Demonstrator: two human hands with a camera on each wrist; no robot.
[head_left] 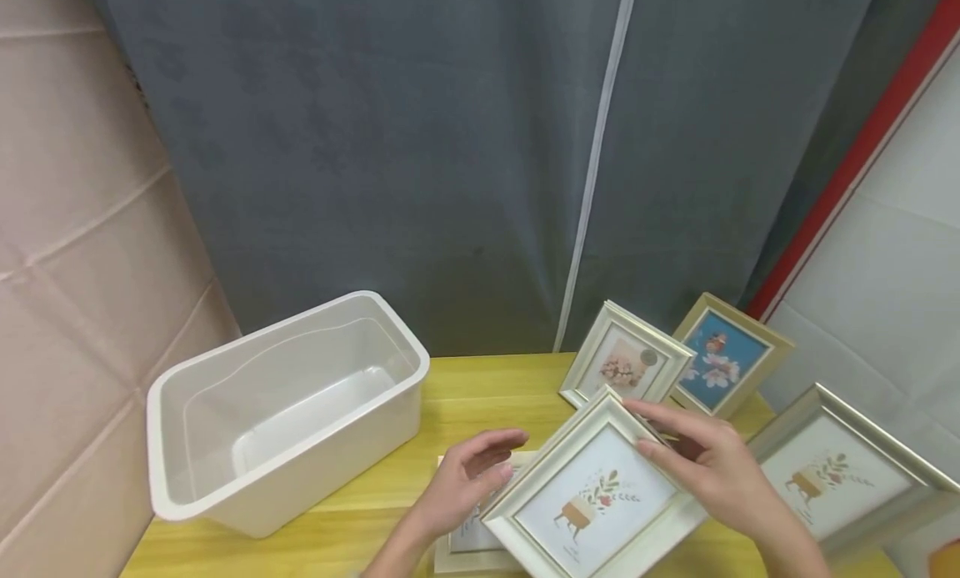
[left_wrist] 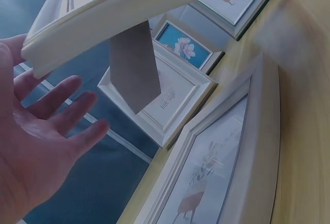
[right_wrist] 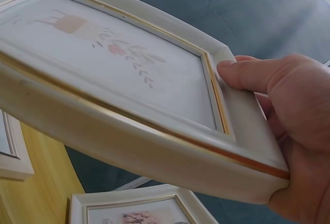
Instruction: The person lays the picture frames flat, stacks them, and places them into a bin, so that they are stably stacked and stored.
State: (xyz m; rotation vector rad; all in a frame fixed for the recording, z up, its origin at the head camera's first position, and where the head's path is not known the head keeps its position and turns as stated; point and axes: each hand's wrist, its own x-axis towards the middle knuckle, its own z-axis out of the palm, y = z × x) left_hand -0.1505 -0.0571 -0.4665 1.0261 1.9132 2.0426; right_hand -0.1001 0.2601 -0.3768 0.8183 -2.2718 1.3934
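My right hand (head_left: 708, 465) grips a cream picture frame (head_left: 498, 520) by its upper right edge, thumb on the front and the other fingers behind. The frame is tilted and holds a potted-plant print. In the right wrist view, the thumb (right_wrist: 240, 73) presses on the frame's moulding. My left hand (head_left: 461, 486) is beside the frame's left side, fingers spread and loosely bent. In the left wrist view its fingertips are right at a corner of the frame, and a brownish-grey support leg (left_wrist: 135, 69) sticks out from the back. Another frame (head_left: 480, 561) lies partly hidden below.
A white plastic bin (head_left: 330, 453) stands at left on the yellow wood-grain table (head_left: 487, 394). Behind the held frame stand a cream frame (head_left: 581, 384) and a tan frame (head_left: 772, 344) with a blue picture. A silvery frame (head_left: 855, 469) leans at right. A grey curtain (head_left: 375, 144) hangs behind.
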